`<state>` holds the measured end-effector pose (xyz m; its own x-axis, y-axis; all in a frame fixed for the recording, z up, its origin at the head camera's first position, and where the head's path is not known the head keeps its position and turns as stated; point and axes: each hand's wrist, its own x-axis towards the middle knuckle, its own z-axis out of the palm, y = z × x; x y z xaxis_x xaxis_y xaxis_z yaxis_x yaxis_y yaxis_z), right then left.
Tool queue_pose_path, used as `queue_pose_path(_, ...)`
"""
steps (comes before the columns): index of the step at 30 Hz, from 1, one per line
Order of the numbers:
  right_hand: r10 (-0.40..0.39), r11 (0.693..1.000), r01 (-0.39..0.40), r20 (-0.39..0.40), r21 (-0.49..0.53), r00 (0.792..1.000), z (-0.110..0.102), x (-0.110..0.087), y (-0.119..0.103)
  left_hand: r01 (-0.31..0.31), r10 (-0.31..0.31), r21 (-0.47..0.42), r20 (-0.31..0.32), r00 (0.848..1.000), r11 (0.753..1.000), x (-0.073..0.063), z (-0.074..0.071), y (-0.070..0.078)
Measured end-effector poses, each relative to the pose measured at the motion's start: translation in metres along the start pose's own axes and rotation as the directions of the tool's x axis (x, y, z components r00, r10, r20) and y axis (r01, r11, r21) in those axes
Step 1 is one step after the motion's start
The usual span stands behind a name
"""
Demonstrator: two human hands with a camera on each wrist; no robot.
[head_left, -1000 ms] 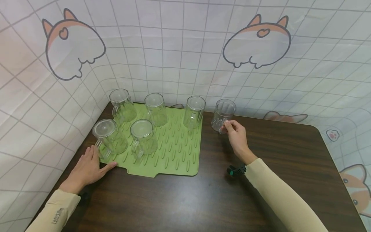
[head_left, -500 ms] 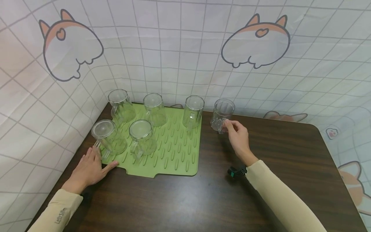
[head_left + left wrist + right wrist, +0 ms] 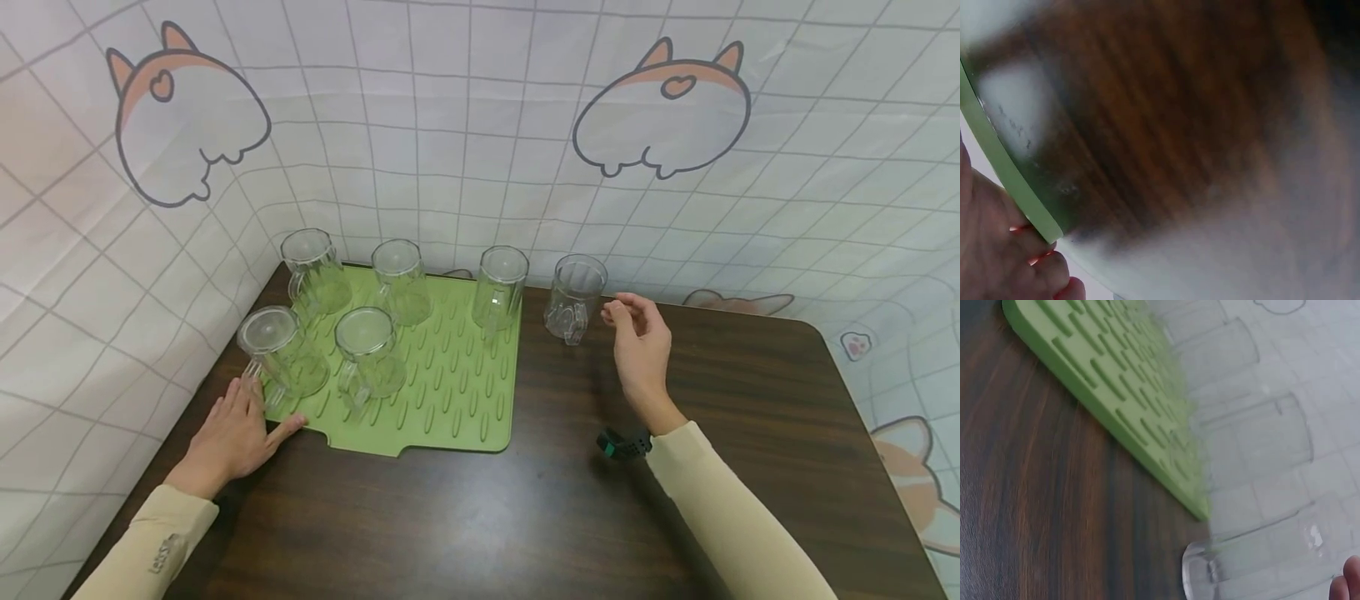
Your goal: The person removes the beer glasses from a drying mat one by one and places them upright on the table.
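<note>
A clear glass mug (image 3: 574, 296) stands upright on the dark wooden table, just right of a green ridged drying mat (image 3: 457, 417). My right hand (image 3: 645, 346) is close to the mug's right side, apart from it, with fingers loosely bent and nothing between them. Several more glass mugs stand on the mat, apparently bottom up, among them a back right mug (image 3: 501, 287), a front mug (image 3: 371, 354) and a front left mug (image 3: 283, 354). My left hand (image 3: 228, 433) rests at the mat's front left corner, fingers beside the front left mug's handle, thumb along the mat's edge.
A white grid-patterned cloth (image 3: 465, 167) with cartoon animals rises behind the table and along its sides. The wooden table (image 3: 465, 525) extends in front of the mat and to the right. A dark strap (image 3: 622, 444) is at my right wrist.
My right hand has let go of the upright mug's handle and moved a little to the right. The mug stays in place. My left hand has hardly moved.
</note>
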<state>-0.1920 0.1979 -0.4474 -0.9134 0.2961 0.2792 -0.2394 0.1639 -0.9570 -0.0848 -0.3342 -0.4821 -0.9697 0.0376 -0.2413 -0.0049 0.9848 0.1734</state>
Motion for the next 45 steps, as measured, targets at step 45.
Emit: queue_pose_path(45,0.003,0.987,-0.093,0.573,0.128,0.819,0.129,-0.106,-0.023,0.037,-0.037,0.02,-0.008,0.999,0.999,0.0,0.003,0.004)
